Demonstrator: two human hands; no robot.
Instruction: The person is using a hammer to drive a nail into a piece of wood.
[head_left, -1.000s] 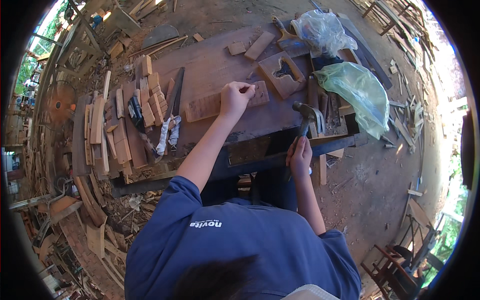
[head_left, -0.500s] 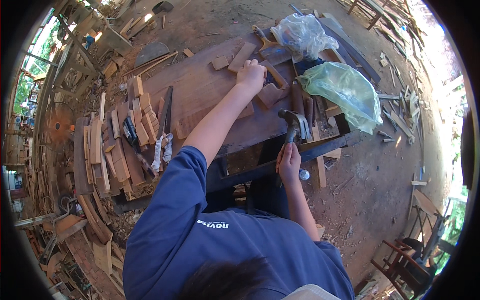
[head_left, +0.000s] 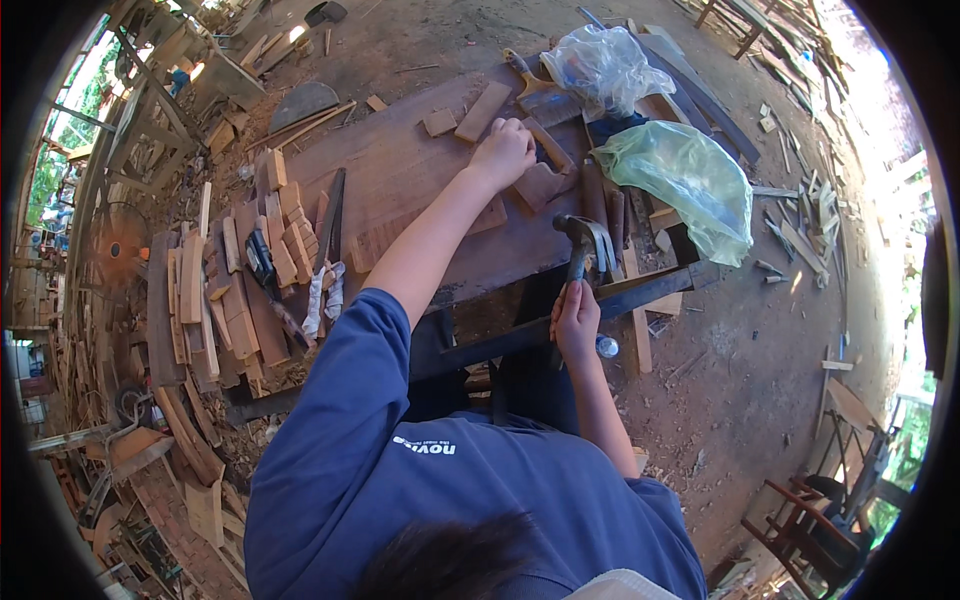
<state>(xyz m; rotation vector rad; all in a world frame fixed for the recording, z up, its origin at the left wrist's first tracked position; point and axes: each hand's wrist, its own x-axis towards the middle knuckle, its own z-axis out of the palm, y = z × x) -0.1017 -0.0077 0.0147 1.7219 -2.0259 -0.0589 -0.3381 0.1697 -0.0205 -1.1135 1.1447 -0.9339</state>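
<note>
my left hand (head_left: 504, 154) has gone from above the long wooden block (head_left: 375, 243) to the hollowed block (head_left: 540, 187), farther out on the surface (head_left: 370, 160) and nearer its right edge. most of that shift shows in the frame from half a second ago; since then i see the hand almost unmoved. its fingers are curled over the hollowed block's left side, beside the cut-out. from here i cannot tell whether they press on it or pinch something small, since the back of the hand hides the tips.

for the work in hand, i take this to mean that the hollowed block, and no longer the long one, has the left hand's attention. the long block lies closer to the near edge, partly under my forearm.

my right hand (head_left: 575, 318) is wrapped around the handle of the hammer (head_left: 583, 235), as it was a second ago, with the head up by the near edge, toward the near right corner. i judge it idle, clear of both blocks. the green bag (head_left: 685, 185) sits past the hollowed block, along the right edge.
</note>
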